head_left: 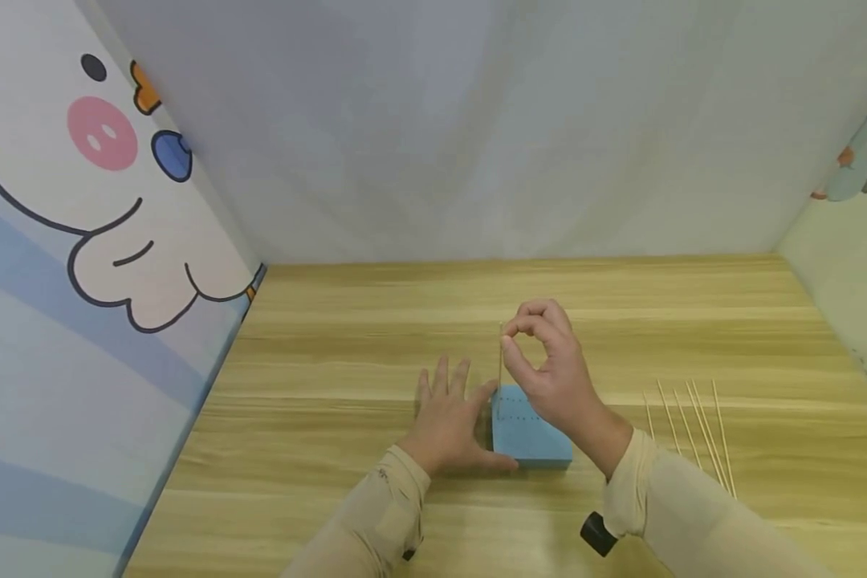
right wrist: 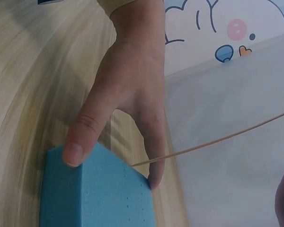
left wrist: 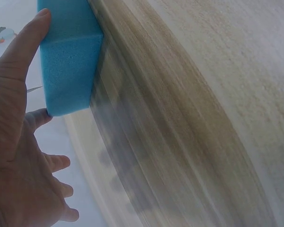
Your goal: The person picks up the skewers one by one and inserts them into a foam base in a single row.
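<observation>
A blue foam block (head_left: 531, 443) with rows of small holes in its top lies on the wooden table. My left hand (head_left: 446, 429) holds it from the left, thumb on the near side and index finger at the far corner; the other fingers are spread. Between thumb and index finger, my right hand (head_left: 558, 371) pinches a thin wooden stick (head_left: 500, 365) near its upper end. The stick stands nearly upright, its lower tip at a hole near the block's left edge. In the right wrist view the stick (right wrist: 213, 140) bows slightly; whether its tip is inside the hole is unclear.
Several loose thin sticks (head_left: 725, 439) lie on the table (head_left: 318, 401) to the right of the block. A pale wall (head_left: 477, 144) rises behind the table, and a side wall with cartoon prints (head_left: 36, 160) borders it on the left.
</observation>
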{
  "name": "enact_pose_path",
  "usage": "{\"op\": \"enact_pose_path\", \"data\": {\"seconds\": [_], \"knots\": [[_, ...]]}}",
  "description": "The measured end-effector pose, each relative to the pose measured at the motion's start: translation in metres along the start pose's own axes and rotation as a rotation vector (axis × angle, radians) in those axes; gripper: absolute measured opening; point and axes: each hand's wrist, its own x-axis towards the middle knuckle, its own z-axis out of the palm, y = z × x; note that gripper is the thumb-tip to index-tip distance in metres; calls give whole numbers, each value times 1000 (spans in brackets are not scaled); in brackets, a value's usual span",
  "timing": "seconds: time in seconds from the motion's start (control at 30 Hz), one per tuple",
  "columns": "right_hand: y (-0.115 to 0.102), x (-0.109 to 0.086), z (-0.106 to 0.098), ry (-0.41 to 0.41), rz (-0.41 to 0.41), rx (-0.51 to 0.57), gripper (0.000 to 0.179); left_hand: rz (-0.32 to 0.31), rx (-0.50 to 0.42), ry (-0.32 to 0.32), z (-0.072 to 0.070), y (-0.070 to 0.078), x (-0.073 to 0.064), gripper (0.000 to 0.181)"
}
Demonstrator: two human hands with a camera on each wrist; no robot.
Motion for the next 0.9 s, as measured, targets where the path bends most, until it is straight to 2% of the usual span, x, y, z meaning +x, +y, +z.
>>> {"op": "enact_pose_path", "data": {"seconds": [0.9], "knots": [[0,3,-3,-2,12,-37,6,0,10,-16,-2,1,-1,114]]}}
